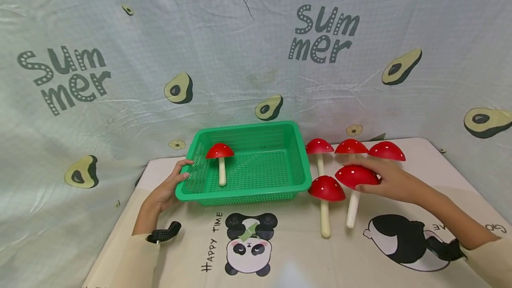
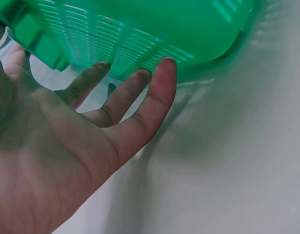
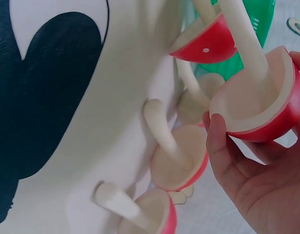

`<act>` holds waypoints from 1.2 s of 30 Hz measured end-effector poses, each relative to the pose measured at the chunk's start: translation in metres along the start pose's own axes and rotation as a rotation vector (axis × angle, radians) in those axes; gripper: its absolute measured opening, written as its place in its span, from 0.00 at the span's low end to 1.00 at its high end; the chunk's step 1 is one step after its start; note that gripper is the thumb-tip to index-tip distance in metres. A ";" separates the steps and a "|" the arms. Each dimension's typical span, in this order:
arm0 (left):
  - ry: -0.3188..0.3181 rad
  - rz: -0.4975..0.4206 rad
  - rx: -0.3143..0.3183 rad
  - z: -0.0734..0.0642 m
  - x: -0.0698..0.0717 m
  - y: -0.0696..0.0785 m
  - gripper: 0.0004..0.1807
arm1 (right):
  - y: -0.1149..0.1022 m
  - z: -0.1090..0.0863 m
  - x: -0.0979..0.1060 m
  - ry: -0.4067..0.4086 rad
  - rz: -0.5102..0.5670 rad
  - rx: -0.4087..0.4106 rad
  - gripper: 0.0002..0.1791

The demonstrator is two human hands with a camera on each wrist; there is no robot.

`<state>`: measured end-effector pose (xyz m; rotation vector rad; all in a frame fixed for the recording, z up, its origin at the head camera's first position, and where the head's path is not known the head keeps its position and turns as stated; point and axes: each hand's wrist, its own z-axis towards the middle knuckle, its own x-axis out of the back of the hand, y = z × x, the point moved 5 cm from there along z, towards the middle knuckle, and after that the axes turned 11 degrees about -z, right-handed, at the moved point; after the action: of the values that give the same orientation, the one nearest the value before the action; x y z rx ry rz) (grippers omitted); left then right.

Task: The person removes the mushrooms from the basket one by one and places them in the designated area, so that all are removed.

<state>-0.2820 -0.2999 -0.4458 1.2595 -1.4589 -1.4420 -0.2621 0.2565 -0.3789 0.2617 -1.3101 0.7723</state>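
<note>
A green plastic basket (image 1: 248,194) stands at the back of the table with one red-capped toy mushroom (image 1: 222,170) inside, near its left wall. My left hand (image 1: 167,188) grips the basket's left rim; in the left wrist view its fingers (image 2: 162,80) reach along the slotted outer wall. On the right side, my right hand (image 1: 386,179) holds another toy mushroom (image 1: 356,177) by its red, white-dotted cap, thumb and fingers around the cap's edge. Its pale stem points down in the head view. Seen from the right wrist, the cap's hollow cream underside (image 3: 242,100) shows.
Right of the basket, a mushroom (image 1: 326,189) lies in front of a back row of three: one beside the basket (image 1: 319,146), a middle one (image 1: 350,146) and a right one (image 1: 386,151). A printed cloth (image 1: 256,70) hangs behind. Panda drawings (image 1: 250,254) decorate the tabletop.
</note>
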 end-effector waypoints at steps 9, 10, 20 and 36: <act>-0.016 -0.007 -0.006 0.002 -0.001 0.000 0.16 | 0.009 -0.010 -0.002 -0.068 0.040 -0.087 0.33; -0.015 -0.007 -0.004 0.002 0.000 -0.001 0.16 | 0.010 -0.011 -0.002 -0.078 0.043 -0.094 0.33; -0.007 -0.013 0.003 0.001 -0.001 -0.002 0.16 | 0.022 -0.023 -0.013 -0.139 0.099 -0.091 0.29; -0.001 -0.005 0.002 0.000 -0.001 -0.002 0.16 | 0.026 -0.024 -0.021 -0.190 0.154 -0.070 0.29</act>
<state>-0.2817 -0.2990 -0.4474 1.2645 -1.4588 -1.4446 -0.2618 0.2817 -0.4117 0.1829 -1.5479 0.8454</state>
